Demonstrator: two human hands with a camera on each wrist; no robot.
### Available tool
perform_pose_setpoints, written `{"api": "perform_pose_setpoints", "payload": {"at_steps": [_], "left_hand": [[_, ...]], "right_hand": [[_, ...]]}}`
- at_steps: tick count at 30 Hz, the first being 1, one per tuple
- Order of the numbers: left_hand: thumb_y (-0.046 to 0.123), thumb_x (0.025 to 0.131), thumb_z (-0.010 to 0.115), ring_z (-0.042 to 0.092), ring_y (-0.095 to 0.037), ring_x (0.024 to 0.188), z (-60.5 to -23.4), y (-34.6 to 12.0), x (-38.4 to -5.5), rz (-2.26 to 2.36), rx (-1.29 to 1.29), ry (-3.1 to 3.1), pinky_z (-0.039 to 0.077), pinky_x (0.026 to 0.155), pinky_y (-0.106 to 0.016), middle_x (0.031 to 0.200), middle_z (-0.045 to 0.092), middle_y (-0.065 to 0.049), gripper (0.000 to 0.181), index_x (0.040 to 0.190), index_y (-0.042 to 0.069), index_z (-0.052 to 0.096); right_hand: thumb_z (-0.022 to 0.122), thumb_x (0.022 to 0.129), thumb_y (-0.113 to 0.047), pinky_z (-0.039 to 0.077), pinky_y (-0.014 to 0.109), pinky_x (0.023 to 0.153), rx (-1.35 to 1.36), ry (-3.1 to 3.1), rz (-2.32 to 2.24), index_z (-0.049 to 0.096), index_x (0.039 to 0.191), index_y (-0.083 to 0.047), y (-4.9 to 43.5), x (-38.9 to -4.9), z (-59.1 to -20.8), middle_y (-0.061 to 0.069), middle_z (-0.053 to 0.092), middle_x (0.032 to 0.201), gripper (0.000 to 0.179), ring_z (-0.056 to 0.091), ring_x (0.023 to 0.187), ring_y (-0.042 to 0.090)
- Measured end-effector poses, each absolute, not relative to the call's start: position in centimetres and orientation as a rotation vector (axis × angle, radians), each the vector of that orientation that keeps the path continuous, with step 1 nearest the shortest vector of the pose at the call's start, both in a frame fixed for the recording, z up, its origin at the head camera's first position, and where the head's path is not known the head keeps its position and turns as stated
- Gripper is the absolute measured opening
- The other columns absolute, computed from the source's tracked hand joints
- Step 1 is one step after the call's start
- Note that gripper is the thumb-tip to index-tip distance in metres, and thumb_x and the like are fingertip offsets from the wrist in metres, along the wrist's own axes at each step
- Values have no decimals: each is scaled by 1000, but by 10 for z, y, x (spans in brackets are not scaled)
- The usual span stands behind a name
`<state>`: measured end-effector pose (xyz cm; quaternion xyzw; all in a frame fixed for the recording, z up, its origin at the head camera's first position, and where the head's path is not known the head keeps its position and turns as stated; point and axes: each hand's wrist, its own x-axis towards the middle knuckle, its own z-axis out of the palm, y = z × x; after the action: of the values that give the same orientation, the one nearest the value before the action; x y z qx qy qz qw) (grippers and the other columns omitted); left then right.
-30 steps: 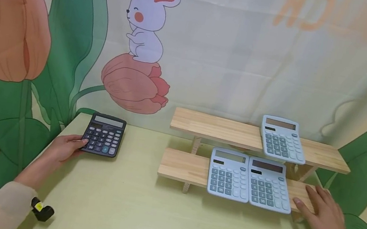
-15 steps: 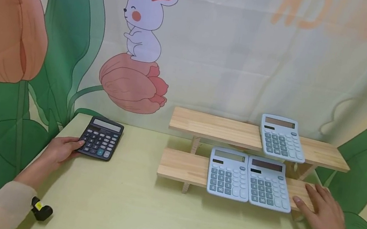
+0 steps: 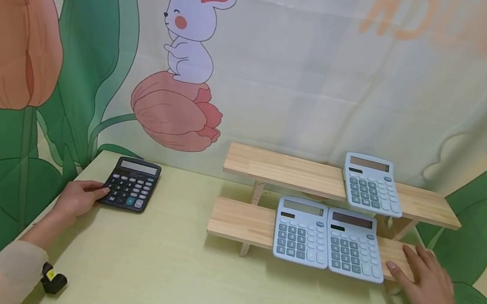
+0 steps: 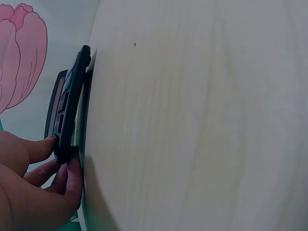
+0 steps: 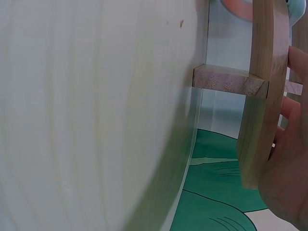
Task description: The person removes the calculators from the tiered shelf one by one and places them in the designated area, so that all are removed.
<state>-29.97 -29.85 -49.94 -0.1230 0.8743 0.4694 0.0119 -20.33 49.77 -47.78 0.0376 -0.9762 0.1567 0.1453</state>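
My left hand pinches the near left corner of a black calculator, thumb on its keys and fingers beneath. In the left wrist view the calculator stands edge-on, close over the table surface, its display end raised. My right hand rests on the right end of the lower shelf of a two-tier wooden rack, fingers spread loosely on the board. Beside that hand, a light blue calculator lies against a second light blue calculator on the lower shelf.
Another light blue calculator leans on the upper shelf, towards its right. The pale table runs back to a curtain printed with a rabbit and tulips. A black wrist device sits at the left sleeve.
The black calculator has shifted slightly left and towards me with the left hand. The right hand stays on the lower shelf, and the view itself has moved a little.
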Motion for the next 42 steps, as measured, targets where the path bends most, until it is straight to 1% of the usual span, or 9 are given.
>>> {"api": "perform_pose_setpoints", "payload": {"at_steps": [2, 5, 12, 20, 23, 27, 31, 35, 42], "left_hand": [[21, 112, 54, 46, -50, 139, -499, -298, -298, 1430, -375, 2752, 48, 109, -55, 151, 45, -39, 53, 148, -17, 47], [20, 111, 55, 43, -52, 141, -499, -297, -298, 1410, -359, 2778, 44, 112, -60, 150, 46, -40, 52, 147, -17, 47], [17, 109, 57, 52, -50, 130, -503, -297, -300, 1337, -357, 2851, 51, 103, -57, 142, 54, -38, 50, 145, -17, 50], [15, 108, 60, 56, -45, 121, -500, -297, -300, 1324, -353, 2853, 53, 91, -46, 135, 58, -35, 49, 143, -17, 52], [17, 108, 60, 56, -46, 122, -498, -298, -299, 1317, -349, 2840, 54, 92, -48, 137, 56, -37, 50, 143, -18, 51], [21, 109, 59, 54, -48, 127, -493, -297, -299, 1323, -353, 2819, 52, 100, -54, 141, 54, -37, 54, 145, -17, 48], [27, 109, 59, 53, -50, 131, -478, -292, -296, 1318, -297, 2858, 49, 105, -59, 140, 56, -35, 59, 147, -16, 47], [31, 109, 60, 52, -52, 133, -451, -273, -288, 1323, -162, 2926, 50, 107, -61, 140, 57, -34, 61, 148, -14, 48], [30, 107, 66, 60, -44, 128, -399, -217, -265, 1432, 134, 3001, 51, 110, -56, 137, 62, -27, 56, 149, -5, 54]], "right_hand": [[60, 106, -46, 21, 87, 104, 107, -2813, 452, 44, 155, 5, 498, -203, -477, 40, 30, 161, 72, 22, 147, 65], [60, 106, -46, 20, 87, 105, 105, -2815, 451, 44, 156, 5, 498, -203, -477, 40, 29, 161, 73, 22, 147, 65], [60, 106, -47, 19, 86, 106, 102, -2818, 453, 43, 157, 4, 497, -202, -477, 40, 29, 162, 74, 20, 148, 65], [60, 106, -46, 20, 87, 105, 108, -2806, 447, 43, 156, 5, 498, -204, -477, 40, 31, 160, 73, 21, 147, 66], [60, 106, -46, 19, 87, 105, 107, -2807, 442, 43, 156, 4, 498, -204, -477, 40, 31, 160, 73, 22, 147, 66], [60, 106, -46, 20, 87, 105, 110, -2808, 440, 43, 156, 5, 498, -204, -478, 41, 31, 159, 74, 22, 147, 66], [61, 105, -46, 21, 87, 104, 121, -2802, 443, 45, 155, 6, 499, -205, -476, 42, 32, 159, 73, 22, 146, 66], [61, 105, -45, 23, 87, 103, 126, -2798, 442, 45, 154, 6, 500, -205, -476, 42, 32, 158, 73, 24, 145, 67], [60, 106, -46, 22, 87, 103, 118, -2819, 443, 44, 155, 6, 499, -205, -478, 43, 31, 158, 73, 24, 144, 68]]}}
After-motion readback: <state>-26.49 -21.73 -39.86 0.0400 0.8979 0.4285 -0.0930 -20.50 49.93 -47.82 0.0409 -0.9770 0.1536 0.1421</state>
